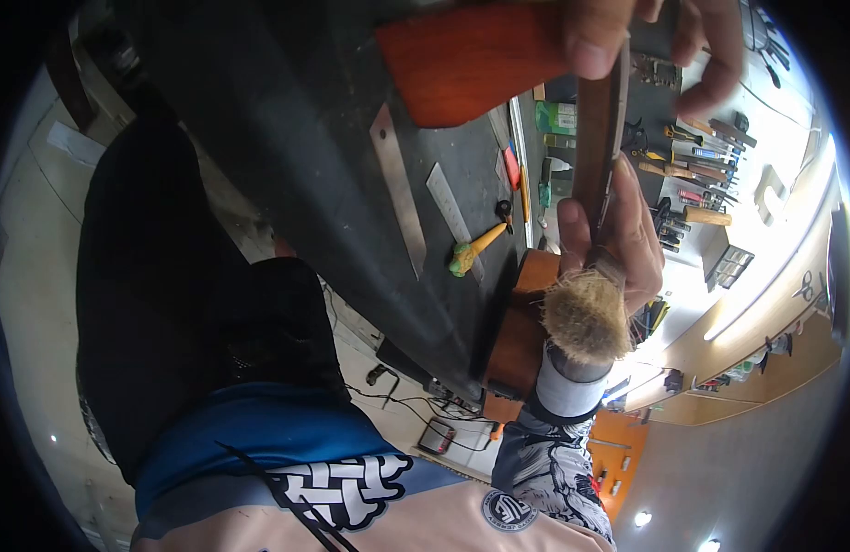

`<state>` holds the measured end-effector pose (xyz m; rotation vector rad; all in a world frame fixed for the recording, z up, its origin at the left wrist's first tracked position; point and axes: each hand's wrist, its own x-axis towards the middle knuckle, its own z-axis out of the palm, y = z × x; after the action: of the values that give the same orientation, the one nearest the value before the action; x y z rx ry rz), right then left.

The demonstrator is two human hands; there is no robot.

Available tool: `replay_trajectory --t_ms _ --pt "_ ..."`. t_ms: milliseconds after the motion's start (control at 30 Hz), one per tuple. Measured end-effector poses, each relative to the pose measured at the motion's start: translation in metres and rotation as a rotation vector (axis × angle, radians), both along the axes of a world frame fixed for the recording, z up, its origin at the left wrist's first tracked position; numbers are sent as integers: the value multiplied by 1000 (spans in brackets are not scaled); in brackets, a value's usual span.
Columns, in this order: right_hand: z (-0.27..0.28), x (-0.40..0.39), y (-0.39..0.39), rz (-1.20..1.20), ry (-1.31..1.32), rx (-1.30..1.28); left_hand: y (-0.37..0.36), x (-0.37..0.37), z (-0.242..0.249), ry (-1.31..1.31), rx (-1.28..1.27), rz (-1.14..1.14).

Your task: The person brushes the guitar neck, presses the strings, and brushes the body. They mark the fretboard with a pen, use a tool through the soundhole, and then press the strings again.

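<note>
While a long, narrow strip of brown wood (595, 138) runs up over the dark counter (287, 138), one of the person's hands (618, 235) is wrapped around its lower part together with a round brush of pale tan bristles (586, 317). Which hand this is I cannot tell. Another hand (655, 37) pinches the strip's upper end beside a reddish-brown wooden block (466, 60). Two steel rulers (397, 189) and a yellow-handled tool (475, 248) lie nearby.
</note>
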<state>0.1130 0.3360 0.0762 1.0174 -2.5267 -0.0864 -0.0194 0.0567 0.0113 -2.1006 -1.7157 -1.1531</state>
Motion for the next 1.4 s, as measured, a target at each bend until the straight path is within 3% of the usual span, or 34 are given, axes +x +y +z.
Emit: replay_trajectory --t_ms 67,167,267,367,433,500,600,633,733,767,800,933,1400 --pt "0 -8 4 106 12 -16 3 -1 5 11 -23 -4" --pt "6 1 3 75 -74 -18 5 0 28 83 -71 -2" --pt "9 9 4 137 -76 -42 -12 0 41 106 -131 113" --pt "12 16 9 108 -122 -78 -11 4 32 -114 -76 282" --pt "14 23 9 82 -85 -62 -19 -5 27 -102 -144 214" --pt "20 32 8 46 -156 -13 -23 -4 43 129 -172 210" --pt "18 39 19 23 37 -23 -6 8 40 82 -154 296" --pt "20 51 26 -64 83 -78 -9 21 45 270 -195 450" --pt "41 127 77 -301 177 -212 -10 56 27 490 -266 703" --pt "37 157 109 -422 124 -323 -6 67 11 429 -232 799" --pt "35 189 133 -649 145 -272 -2 74 3 431 -177 828" --pt "-6 273 235 -1033 87 -261 4 82 -14 469 -70 957" --pt "-17 281 260 -830 47 -357 -3 105 -23 243 104 1094"
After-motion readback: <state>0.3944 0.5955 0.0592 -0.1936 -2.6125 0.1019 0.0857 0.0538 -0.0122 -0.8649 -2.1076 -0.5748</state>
